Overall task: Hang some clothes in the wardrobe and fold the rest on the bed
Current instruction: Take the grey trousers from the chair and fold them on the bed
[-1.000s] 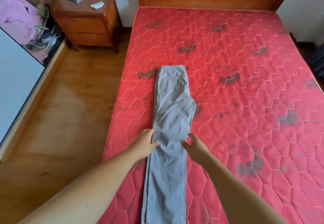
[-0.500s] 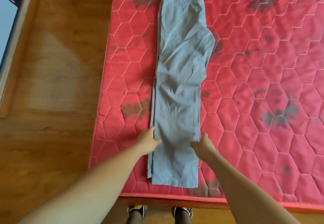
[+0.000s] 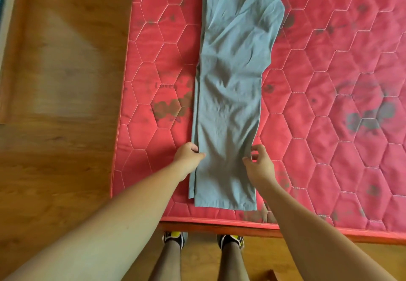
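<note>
Grey trousers flat on the bed, both hands at the lower legs, fold about to start

Trousers (image 3: 230, 104) lie lengthwise on the red mattress (image 3: 329, 148), one leg stacked on the other, hems near the foot edge, waist out of frame. Left hand (image 3: 189, 156) grip: thumb and curled fingers pinch the left side edge. Right hand (image 3: 260, 166) grip: part open, fingers curled at the right edge; cannot tell whether cloth is caught. To fold well, I judge: take both layers at matching height, smooth the thigh creases first, and lift evenly so the under leg peeking out at left does not slip. Wooden floor (image 3: 66, 82) lies left of the bed
</note>
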Demonstrator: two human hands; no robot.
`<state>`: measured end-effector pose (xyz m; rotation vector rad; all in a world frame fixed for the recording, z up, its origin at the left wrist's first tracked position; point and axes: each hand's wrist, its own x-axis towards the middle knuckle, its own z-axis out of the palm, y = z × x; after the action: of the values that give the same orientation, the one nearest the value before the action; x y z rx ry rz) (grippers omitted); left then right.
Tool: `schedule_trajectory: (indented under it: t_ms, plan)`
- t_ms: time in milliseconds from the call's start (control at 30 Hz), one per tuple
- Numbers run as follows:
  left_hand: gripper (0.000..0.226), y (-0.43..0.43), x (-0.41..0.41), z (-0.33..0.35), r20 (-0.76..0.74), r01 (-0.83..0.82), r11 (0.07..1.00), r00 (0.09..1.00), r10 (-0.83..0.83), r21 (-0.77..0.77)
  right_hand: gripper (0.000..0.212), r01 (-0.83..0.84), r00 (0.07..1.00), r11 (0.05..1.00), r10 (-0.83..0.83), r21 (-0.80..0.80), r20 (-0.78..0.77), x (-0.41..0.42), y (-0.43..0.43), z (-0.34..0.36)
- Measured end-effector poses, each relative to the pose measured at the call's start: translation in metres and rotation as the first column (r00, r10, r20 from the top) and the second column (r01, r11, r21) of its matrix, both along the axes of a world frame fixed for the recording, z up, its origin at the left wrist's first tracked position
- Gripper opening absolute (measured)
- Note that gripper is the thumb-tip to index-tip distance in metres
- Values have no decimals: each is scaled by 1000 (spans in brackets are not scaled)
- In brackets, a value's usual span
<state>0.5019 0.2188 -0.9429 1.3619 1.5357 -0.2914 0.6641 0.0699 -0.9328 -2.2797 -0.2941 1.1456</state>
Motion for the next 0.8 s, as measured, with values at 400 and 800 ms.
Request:
schedule_trajectory:
  t_ms: [400,800]
  plan:
    - [14,-7,-19,-6,10,8,1000,1000,-8,-29,15,-91,979,995,82,-43,-186,-8,-16,-13]
    - [19,-19,-54,1,65,-181,953,977,202,-242,32,-97,992,981,81,-169,-95,-23,-52,-11]
